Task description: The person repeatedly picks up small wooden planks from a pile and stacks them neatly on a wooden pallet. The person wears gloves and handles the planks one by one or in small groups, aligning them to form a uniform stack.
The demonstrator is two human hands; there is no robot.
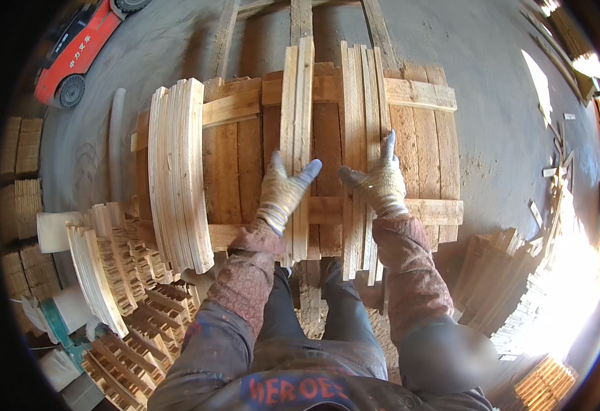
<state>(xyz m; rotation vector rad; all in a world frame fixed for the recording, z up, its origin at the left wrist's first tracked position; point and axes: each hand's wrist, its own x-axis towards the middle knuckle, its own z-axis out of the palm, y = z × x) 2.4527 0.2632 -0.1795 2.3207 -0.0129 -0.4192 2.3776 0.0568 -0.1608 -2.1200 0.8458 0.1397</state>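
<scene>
Both gloved hands lie open, fingers spread. The left hand (pixel 283 192) rests on a narrow bundle of slats (pixel 297 137); the right hand (pixel 380 181) presses flat on a wider bundle of slats (pixel 361 123) just right of it. Both bundles lie on the wooden pallet (pixel 423 144), long axes running near to far. A third stack of slats (pixel 176 171) sits left.

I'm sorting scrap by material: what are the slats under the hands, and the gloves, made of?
The slats look like raw, unfinished softwood: pale, with visible grain and rough-sawn edges. The gloves on the left hand and right hand seem knitted fabric, probably cotton, judging by the ribbed cuffs and speckled weave.
</scene>
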